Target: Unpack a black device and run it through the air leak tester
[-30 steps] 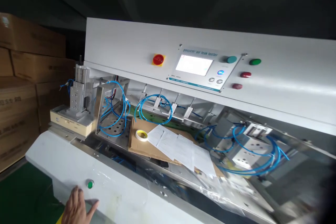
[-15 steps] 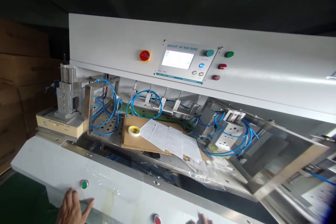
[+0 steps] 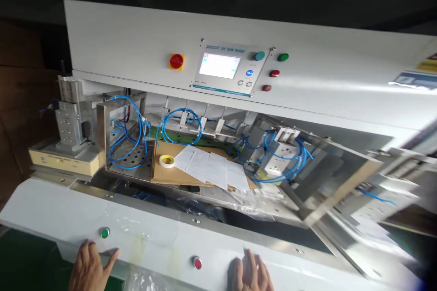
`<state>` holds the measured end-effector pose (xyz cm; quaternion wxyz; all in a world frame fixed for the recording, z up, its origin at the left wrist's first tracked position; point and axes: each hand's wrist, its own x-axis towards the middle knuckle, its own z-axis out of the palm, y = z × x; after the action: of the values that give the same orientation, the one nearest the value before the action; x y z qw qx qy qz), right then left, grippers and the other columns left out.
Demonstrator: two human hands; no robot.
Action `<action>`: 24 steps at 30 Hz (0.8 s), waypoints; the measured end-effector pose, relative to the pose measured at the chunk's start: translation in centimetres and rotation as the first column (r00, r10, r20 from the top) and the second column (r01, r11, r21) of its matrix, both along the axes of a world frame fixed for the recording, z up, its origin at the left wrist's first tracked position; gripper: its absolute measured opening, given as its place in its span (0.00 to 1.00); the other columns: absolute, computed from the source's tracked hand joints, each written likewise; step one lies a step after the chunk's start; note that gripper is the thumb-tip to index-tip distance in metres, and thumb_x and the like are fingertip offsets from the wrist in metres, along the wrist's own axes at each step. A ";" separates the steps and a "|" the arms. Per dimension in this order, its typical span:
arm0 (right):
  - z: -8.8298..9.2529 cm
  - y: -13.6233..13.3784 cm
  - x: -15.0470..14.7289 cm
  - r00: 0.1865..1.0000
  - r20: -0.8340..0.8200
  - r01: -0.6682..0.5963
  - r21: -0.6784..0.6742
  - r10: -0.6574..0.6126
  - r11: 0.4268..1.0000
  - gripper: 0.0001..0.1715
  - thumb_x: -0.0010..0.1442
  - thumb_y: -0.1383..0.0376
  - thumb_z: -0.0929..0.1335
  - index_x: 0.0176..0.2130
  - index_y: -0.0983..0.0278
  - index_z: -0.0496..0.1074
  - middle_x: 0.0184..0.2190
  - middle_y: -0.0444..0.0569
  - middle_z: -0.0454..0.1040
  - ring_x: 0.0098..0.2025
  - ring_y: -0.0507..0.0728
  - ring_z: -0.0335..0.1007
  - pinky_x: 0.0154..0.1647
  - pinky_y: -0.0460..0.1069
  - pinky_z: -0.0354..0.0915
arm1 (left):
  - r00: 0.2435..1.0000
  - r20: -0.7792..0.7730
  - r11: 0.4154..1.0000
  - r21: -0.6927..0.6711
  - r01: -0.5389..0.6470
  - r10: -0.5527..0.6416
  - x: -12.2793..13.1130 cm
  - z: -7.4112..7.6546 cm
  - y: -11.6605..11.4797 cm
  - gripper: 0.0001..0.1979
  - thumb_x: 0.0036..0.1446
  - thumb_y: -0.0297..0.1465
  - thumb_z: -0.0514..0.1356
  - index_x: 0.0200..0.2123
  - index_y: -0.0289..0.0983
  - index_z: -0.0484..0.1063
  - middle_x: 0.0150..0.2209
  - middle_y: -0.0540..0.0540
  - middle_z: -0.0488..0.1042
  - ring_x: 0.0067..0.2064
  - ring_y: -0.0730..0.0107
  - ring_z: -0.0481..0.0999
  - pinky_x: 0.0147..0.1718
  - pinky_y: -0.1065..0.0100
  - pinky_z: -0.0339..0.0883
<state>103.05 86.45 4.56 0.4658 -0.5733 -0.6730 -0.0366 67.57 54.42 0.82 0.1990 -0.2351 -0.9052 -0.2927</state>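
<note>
My left hand (image 3: 89, 266) rests on the white front panel (image 3: 164, 241), its thumb spread away from the fingers, just below a green push button (image 3: 105, 233). My right hand (image 3: 251, 273) lies on the same panel, fingers apart, to the right of a red push button (image 3: 197, 262). Neither hand holds anything, and neither covers a button. Clear plastic film (image 3: 143, 281) hangs at the panel's lower edge between the hands. Behind the panel stands a white air leak tester with a lit screen (image 3: 219, 65).
A cardboard sheet (image 3: 164, 175) carries a tape roll (image 3: 166, 161) and several papers (image 3: 205, 166). Coiled blue tubes (image 3: 182, 127) and metal frames (image 3: 102, 138) stand around it. A red rotary switch (image 3: 176, 61) is on the upper housing. Cardboard boxes (image 3: 22, 86) are stacked at left.
The view has shifted right and down, so the machine appears further left and higher. My right hand has come further into view. My left hand stays near the green button.
</note>
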 end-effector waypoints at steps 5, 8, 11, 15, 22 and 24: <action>0.8 -1.7 -0.8 0.998 0.052 -0.029 -0.026 0.031 0.999 0.39 0.73 0.43 0.59 0.65 0.64 0.75 0.69 0.62 0.66 0.70 0.69 0.63 0.68 0.67 0.61 | 0.995 -0.099 0.976 -0.216 0.008 -0.030 -0.6 1.1 -1.9 0.42 0.67 0.62 0.42 0.48 0.29 0.74 0.50 0.26 0.72 0.50 0.40 0.76 0.49 0.46 0.77; 1.3 -2.5 -1.2 0.998 0.058 -0.025 -0.050 0.028 0.998 0.38 0.73 0.45 0.59 0.65 0.65 0.75 0.69 0.62 0.66 0.71 0.68 0.61 0.70 0.66 0.59 | 0.988 -0.155 0.945 -0.324 -0.038 -0.013 -0.9 1.6 -2.4 0.47 0.68 0.65 0.39 0.47 0.24 0.72 0.50 0.25 0.71 0.47 0.45 0.76 0.46 0.53 0.76; 1.5 -2.7 -1.5 0.998 0.056 -0.021 -0.049 0.024 0.999 0.37 0.73 0.46 0.60 0.65 0.66 0.75 0.69 0.62 0.65 0.71 0.68 0.60 0.70 0.65 0.58 | 0.977 -0.213 0.932 -0.352 -0.081 0.004 -0.8 1.9 -2.4 0.48 0.68 0.65 0.40 0.49 0.22 0.72 0.53 0.25 0.71 0.48 0.46 0.76 0.45 0.57 0.75; 1.5 -2.3 -1.8 0.999 0.048 -0.019 0.000 0.019 1.000 0.38 0.73 0.45 0.60 0.64 0.67 0.76 0.67 0.63 0.68 0.69 0.68 0.63 0.69 0.65 0.58 | 0.974 -0.226 0.929 -0.355 -0.107 0.027 -0.5 2.4 -1.8 0.48 0.69 0.64 0.39 0.51 0.21 0.71 0.54 0.25 0.70 0.50 0.46 0.76 0.46 0.57 0.74; 1.6 -0.8 -2.6 0.997 -0.077 -0.025 -0.019 0.023 1.000 0.38 0.69 0.44 0.61 0.64 0.64 0.75 0.68 0.60 0.67 0.68 0.72 0.64 0.70 0.69 0.56 | 0.985 -0.163 0.940 -0.323 -0.109 0.059 -0.3 2.6 -0.4 0.43 0.72 0.59 0.40 0.55 0.22 0.68 0.57 0.25 0.70 0.58 0.44 0.74 0.55 0.55 0.73; 1.4 -0.3 -2.9 0.993 -0.117 -0.017 -0.010 0.016 1.000 0.40 0.68 0.42 0.59 0.64 0.63 0.75 0.68 0.60 0.67 0.68 0.73 0.62 0.69 0.70 0.56 | 0.983 -0.168 0.946 -0.301 -0.123 0.075 -0.3 2.5 -0.2 0.42 0.73 0.59 0.42 0.56 0.22 0.68 0.59 0.25 0.69 0.60 0.44 0.73 0.57 0.54 0.72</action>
<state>100.12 86.18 5.93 0.5014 -0.5715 -0.6496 0.0044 67.23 54.26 3.28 0.2434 -0.2395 -0.9325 -0.1175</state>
